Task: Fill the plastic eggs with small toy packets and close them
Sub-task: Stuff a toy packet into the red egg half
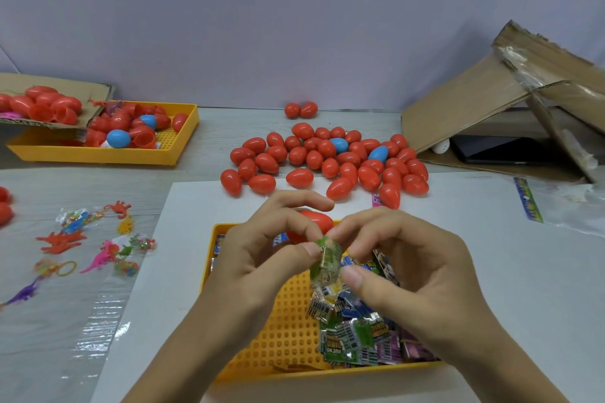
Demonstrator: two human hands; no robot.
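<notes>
The left hand (pixel 262 249) and right hand (pixel 397 263) meet over the yellow tray (pixel 288 330), both pinching a folded green packet (pixel 325 260) between thumb and fingertips. The left hand also cups a red egg (pixel 314 221) behind its fingers. More packets (pixel 363 334) lie heaped in the tray's right half. Beyond, closed eggs (pixel 327 160) lie in a pile on the desk (pixel 209 131), mostly red, 2 blue.
</notes>
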